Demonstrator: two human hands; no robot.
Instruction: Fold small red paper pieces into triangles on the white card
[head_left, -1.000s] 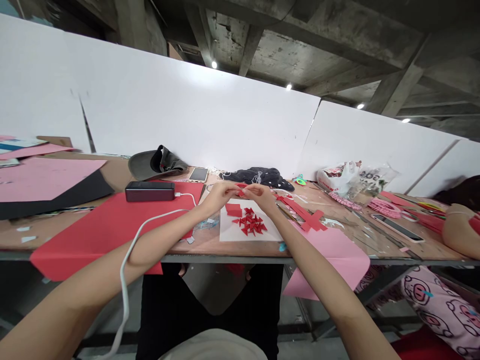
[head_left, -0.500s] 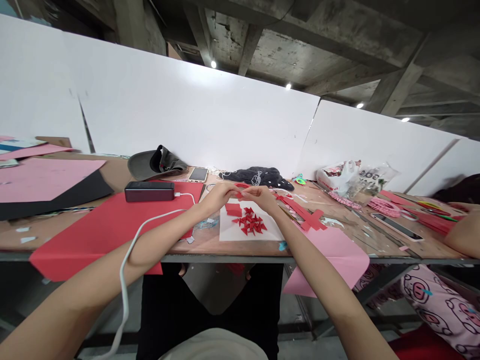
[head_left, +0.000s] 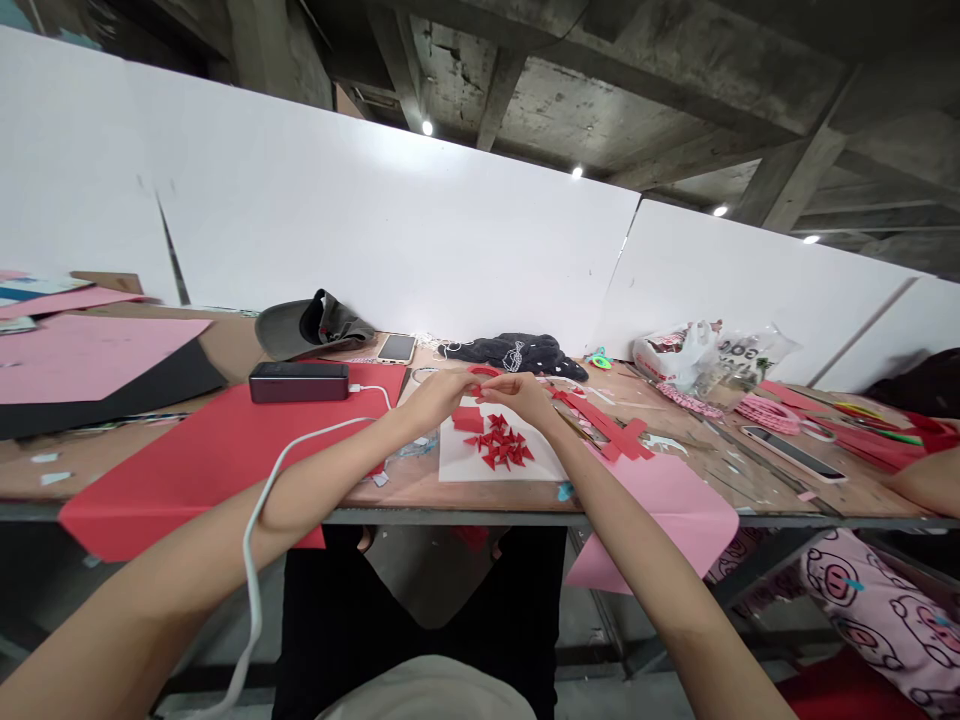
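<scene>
My left hand [head_left: 442,393] and my right hand [head_left: 523,393] meet over the far edge of a white sheet [head_left: 456,466]. Their fingertips are pinched together on a small piece of red paper [head_left: 477,391], mostly hidden by the fingers. Below them on the sheet lies a heap of small, pointed folded red paper pieces [head_left: 502,446]. A red paper stack [head_left: 466,420] sits to the left of that heap. Just behind the fingers shows part of a red ring-shaped item [head_left: 487,370].
A power bank [head_left: 298,382] with a white cable [head_left: 279,455] rests on red card [head_left: 217,455]; the cable crosses my left forearm. Red strips [head_left: 611,425] and pink paper [head_left: 667,510] lie right. A cap [head_left: 307,328], a phone [head_left: 793,453] and another person's arm [head_left: 930,484] are also there.
My fingers have shifted slightly around the small red paper, while both arms stay nearly still. At the far right the other person's arm has moved a little and more red paper shows there.
</scene>
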